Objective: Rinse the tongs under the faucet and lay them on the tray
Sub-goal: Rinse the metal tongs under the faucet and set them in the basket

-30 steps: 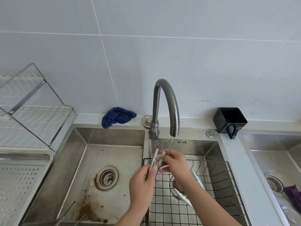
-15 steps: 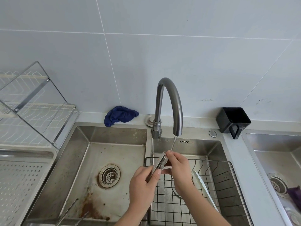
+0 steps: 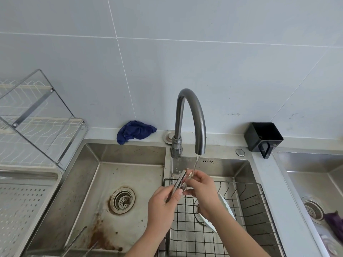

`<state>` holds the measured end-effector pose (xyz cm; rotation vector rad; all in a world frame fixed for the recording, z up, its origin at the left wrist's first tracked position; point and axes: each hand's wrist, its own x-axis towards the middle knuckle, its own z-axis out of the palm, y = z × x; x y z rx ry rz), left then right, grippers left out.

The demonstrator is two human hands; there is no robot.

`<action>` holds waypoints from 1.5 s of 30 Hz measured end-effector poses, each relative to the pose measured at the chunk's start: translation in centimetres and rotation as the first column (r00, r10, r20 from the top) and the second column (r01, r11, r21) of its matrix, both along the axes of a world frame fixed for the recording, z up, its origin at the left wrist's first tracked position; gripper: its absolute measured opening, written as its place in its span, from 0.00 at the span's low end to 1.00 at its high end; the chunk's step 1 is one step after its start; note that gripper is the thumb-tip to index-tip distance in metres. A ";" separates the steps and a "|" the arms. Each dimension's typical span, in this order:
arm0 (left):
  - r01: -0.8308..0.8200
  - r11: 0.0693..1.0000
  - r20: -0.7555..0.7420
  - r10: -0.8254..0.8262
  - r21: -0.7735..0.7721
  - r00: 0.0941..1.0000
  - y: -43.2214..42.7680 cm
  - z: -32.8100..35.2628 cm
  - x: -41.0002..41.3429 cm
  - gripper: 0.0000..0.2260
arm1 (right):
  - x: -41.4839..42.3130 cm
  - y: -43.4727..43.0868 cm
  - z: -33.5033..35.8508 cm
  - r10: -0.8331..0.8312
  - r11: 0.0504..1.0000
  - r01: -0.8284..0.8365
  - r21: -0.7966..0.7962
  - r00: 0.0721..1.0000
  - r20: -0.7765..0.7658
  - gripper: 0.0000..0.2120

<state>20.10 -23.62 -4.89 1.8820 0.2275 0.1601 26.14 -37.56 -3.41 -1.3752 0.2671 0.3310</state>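
Head view: left hand (image 3: 163,204) grips tongs (image 3: 181,180) by handle, right hand (image 3: 201,184) pinches serrated tips under faucet (image 3: 193,115) stream, above wire basket (image 3: 248,201).

Cloth (image 3: 135,131) left of faucet (image 3: 193,115); holder (image 3: 263,136) right.

Even bright daylight, soft shadows; edges bowed, perhaps slightly soft.

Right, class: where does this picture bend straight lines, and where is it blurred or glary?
Head view: the wide lens bows the tile seams and splays the rack; light is soft, shadows faint; the tongs blur under the water; the faucet carries a mild sheen.
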 end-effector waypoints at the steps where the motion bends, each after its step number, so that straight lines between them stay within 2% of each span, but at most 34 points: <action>1: 0.001 1.000 0.002 -0.001 -0.005 1.000 0.0 0.1 0.0 0.07 | 0.0 0.0 0.2 -0.007 1.000 0.007 0.008 1.000 -0.005 0.06; 3: 0.006 1.000 0.007 -0.006 -0.008 1.000 -0.1 0.2 0.0 0.04 | 0.1 0.1 0.4 -0.040 0.999 0.041 0.007 0.999 -0.018 0.10; 6: 0.014 1.000 0.002 -0.014 -0.017 1.000 0.0 0.1 0.0 0.08 | 0.1 0.0 0.8 -0.045 0.999 0.045 0.027 0.999 -0.004 0.11; 9: 0.003 0.983 -0.069 -0.016 -0.183 0.997 -0.2 0.4 0.1 0.09 | -0.2 -0.1 1.1 -0.020 1.000 0.019 0.020 1.000 0.021 0.07; 13: -0.150 0.901 -0.275 0.035 -0.408 0.961 -1.0 1.0 0.7 0.13 | -0.3 0.0 1.5 0.007 0.999 -0.008 0.038 1.000 0.029 0.16; 17: -0.201 0.876 -0.347 0.042 -0.439 0.937 -2.2 1.2 2.0 0.16 | -1.0 0.0 1.9 0.165 0.976 -0.172 0.131 0.984 0.068 0.10; 19: -0.209 0.861 -0.350 0.039 -0.463 0.936 -2.6 1.4 2.9 0.16 | -1.3 0.0 1.9 0.210 0.974 -0.217 0.064 0.972 0.103 0.09; 22: -0.140 0.839 -0.350 -0.063 -0.526 0.935 -2.7 1.5 3.5 0.18 | -0.9 -0.5 1.9 0.127 0.990 -0.116 -0.077 0.977 0.170 0.09; 26: -0.023 0.865 -0.371 -0.191 -0.502 0.909 -2.4 1.3 2.3 0.20 | -0.5 -1.3 1.9 0.077 0.993 -0.060 -0.102 0.982 0.172 0.08; 29: 0.071 0.860 -0.335 -0.272 -0.506 0.902 -2.4 1.0 1.4 0.27 | -1.6 -1.0 1.5 0.174 0.983 -0.166 -0.083 0.979 0.102 0.02; 32: 0.067 0.784 -0.350 -0.349 -0.617 0.869 -1.7 0.7 1.2 0.32 | -3.2 -0.3 0.7 0.290 0.944 -0.274 -0.186 0.955 0.065 0.06; 35: 0.098 0.734 -0.297 -0.389 -0.672 0.872 -1.0 0.4 1.1 0.31 | -3.6 -0.4 0.6 0.344 0.884 -0.289 -0.367 0.934 0.092 0.09; 37: 0.124 0.773 -0.276 -0.365 -0.622 0.889 -0.8 0.4 1.0 0.29 | -3.4 -0.8 1.2 0.397 0.874 -0.333 -0.354 0.909 0.125 0.06; 39: 0.113 0.804 -0.298 -0.342 -0.583 0.891 -0.9 0.6 1.1 0.24 | -3.0 -1.4 1.5 0.345 0.921 -0.316 -0.228 0.933 0.104 0.09; 41: 0.092 0.821 -0.336 -0.329 -0.563 0.883 -1.2 0.9 1.3 0.20 | -2.3 -1.9 1.5 0.184 0.972 -0.172 -0.160 0.981 0.062 0.08; 43: 0.087 0.829 -0.348 -0.325 -0.552 0.880 -1.4 1.1 1.6 0.18 | -1.7 -2.3 1.2 0.025 0.987 -0.018 -0.157 0.999 0.043 0.01; 45: 0.092 0.832 -0.346 -0.325 -0.546 0.880 -1.7 1.3 1.8 0.12 | -1.1 -2.3 1.0 -0.052 0.978 0.061 -0.197 0.997 0.049 0.03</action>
